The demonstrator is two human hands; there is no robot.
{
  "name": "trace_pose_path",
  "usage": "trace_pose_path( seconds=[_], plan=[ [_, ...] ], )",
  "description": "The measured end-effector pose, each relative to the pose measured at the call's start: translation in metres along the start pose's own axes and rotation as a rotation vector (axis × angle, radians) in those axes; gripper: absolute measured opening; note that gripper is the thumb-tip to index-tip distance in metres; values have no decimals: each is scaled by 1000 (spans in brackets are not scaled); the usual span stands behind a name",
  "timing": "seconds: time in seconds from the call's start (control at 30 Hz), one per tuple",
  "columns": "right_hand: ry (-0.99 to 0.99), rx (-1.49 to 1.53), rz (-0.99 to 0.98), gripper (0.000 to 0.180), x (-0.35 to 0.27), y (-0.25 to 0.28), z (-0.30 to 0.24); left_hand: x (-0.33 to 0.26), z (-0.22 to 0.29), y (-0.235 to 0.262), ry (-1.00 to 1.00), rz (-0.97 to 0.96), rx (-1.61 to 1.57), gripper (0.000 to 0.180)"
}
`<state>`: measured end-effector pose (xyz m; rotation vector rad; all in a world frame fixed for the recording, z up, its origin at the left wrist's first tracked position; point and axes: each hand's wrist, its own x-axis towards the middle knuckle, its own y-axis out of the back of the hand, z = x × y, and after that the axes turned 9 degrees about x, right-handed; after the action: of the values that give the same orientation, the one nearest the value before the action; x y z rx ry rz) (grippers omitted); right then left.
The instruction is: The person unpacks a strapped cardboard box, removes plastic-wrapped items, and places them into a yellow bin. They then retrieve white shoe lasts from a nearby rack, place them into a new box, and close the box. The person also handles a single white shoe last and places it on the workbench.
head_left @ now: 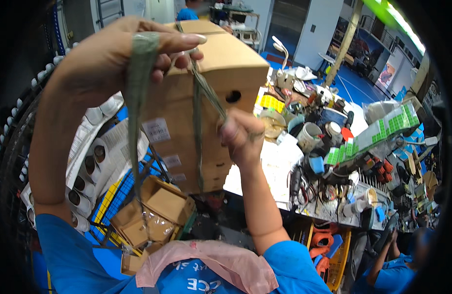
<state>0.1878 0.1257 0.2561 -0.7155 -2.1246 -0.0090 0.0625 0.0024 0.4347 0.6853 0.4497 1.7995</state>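
A tall stack of brown cardboard boxes (221, 147) stands before me, with a flat green plastic strap (197, 132) running over its top and down its front. My left hand (120, 56) is raised at the upper left edge of the top box, closed on the strap. One length is looped over its thumb side and hangs down past the boxes. Lower, at the box's front, my right hand (243, 137) is closed around the strap's other length, which stretches tight between both hands near the top edge. A dark round hole and white labels show on the boxes.
On the right, a cluttered bench (265, 166) holds tubs, tools and green label sheets (373, 134). Open cardboard cartons (162, 201) lie below left, beside white tubes (91, 166) on a rack. A yellow crate (341, 264) sits below the bench. A co-worker (397, 269) is at lower right.
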Motion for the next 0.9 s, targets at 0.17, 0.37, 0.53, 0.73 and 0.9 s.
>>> trace_pose_path(
  seconds=[0.17, 0.37, 0.53, 0.73, 0.9],
  plan=[
    [-286, 754, -169, 40, 63, 5, -64, -2, 4, -31, -187, 116, 378, 37],
    [-294, 831, -251, 89, 98, -3, -115, -4, 6, -49, -118, 480, 182, 17],
    [211, 532, -22, 90, 83, -3, -89, -3, -6, -35, -58, 481, 97, 21],
    [591, -247, 186, 30, 98, -21, -72, 11, -25, -11, -196, 169, 148, 27],
    [429, -775, -66, 27, 100, -38, -65, 1, -26, -17, -264, 228, 149, 21]
  ],
)
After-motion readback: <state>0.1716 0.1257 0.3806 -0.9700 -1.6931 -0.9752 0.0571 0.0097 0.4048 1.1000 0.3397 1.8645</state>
